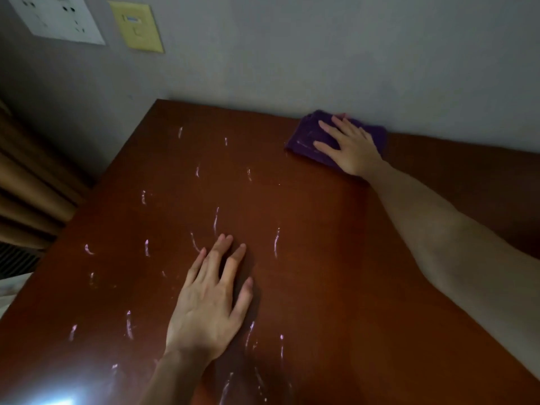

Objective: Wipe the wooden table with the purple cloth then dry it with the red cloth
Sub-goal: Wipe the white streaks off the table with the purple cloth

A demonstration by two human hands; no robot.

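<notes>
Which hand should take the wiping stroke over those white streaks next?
Right. The right hand already presses flat on the purple cloth at the table's far edge; the left hand lies bare amid the white streaks.

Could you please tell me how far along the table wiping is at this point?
Barely started. The right hand presses the purple cloth flat at the wooden table's far edge; the left hand rests flat. White streaks remain everywhere. Drying is left; no red cloth shows.

White socket plate [57, 17], yellow switch plate [137, 27], brown curtain [26, 185].
</notes>
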